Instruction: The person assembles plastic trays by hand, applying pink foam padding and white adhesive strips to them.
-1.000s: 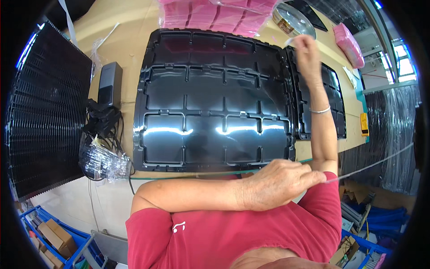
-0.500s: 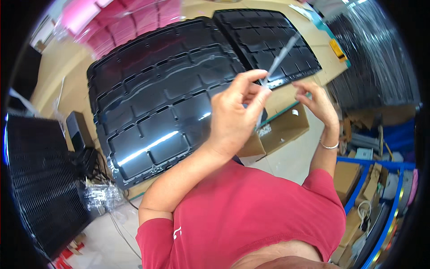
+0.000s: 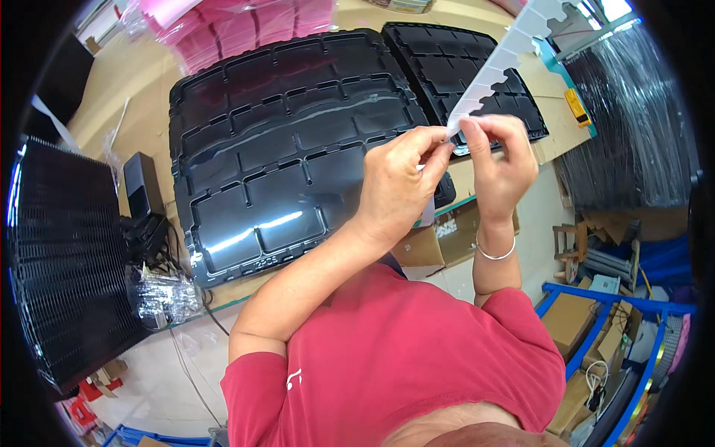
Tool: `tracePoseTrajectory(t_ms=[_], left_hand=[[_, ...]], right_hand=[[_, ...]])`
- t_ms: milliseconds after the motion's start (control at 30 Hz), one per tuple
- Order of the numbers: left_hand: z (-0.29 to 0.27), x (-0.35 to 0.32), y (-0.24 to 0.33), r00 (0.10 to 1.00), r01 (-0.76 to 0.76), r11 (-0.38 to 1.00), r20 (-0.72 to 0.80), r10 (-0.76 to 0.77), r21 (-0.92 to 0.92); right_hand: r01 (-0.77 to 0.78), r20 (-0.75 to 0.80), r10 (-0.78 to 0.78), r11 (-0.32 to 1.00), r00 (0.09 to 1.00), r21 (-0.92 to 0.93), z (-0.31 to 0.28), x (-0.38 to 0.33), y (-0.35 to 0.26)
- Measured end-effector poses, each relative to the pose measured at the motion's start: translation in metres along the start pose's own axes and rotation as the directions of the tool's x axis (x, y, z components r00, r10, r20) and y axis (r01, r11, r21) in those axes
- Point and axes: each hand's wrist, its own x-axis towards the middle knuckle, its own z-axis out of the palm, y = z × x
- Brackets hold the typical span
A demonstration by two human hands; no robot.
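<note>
A long white strip (image 3: 497, 68) with a notched edge, like thin plastic or foam, slants up and away to the right from my fingers. My left hand (image 3: 402, 182) pinches its near end between thumb and fingertips. Close beside it, my right hand (image 3: 503, 160), with a bangle on the wrist, is closed on the same strip at nearly the same spot. A pale bit of it seems to show below my left hand. Under and beyond my hands lie a large black moulded tray (image 3: 287, 160) with shallow compartments and a smaller black tray (image 3: 439, 56).
Pink wrapped packs (image 3: 246, 26) stand behind the large tray. To the left is a stack of black trays (image 3: 71, 261); a film-wrapped stack (image 3: 625, 119) stands on the right. An open carton (image 3: 465, 235) sits below the table edge. A blue-framed shelf (image 3: 573, 357) holds boxes at lower right.
My right hand has come left to the strip and closed on it beside my left hand. The strip has turned from edge-on to show its broad notched side. The view has shifted slightly.
</note>
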Motion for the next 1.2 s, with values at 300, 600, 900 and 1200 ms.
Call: tracePoseTrajectory(t_ms=[300, 600, 900, 1200], left_hand=[[-0.03, -0.006, 0.012, 0.996, 0.011, 0.998, -0.094, -0.005, 0.058], [-0.052, -0.035, 0.037, 0.949, -0.242, 0.945, 0.151, 0.278, -0.22], [-0.085, -0.032, 0.028, 0.941, -0.321, 0.935, 0.06, 0.333, -0.151], [-0.093, -0.028, 0.021, 0.947, -0.3, 0.93, 0.05, 0.317, -0.212]], right_hand=[[0.19, -0.296, -0.081, 0.912, 0.952, 0.362, -0.009, -0.004, -0.043], [-0.264, 0.761, -0.218, 0.85, 0.611, 0.456, 0.143, 0.126, 0.005], [-0.037, 0.888, -0.441, 0.893, 0.128, 0.448, 0.316, 0.148, -0.053], [0.202, 0.882, -0.468, 0.871, 0.063, 0.448, 0.341, 0.14, -0.062]])
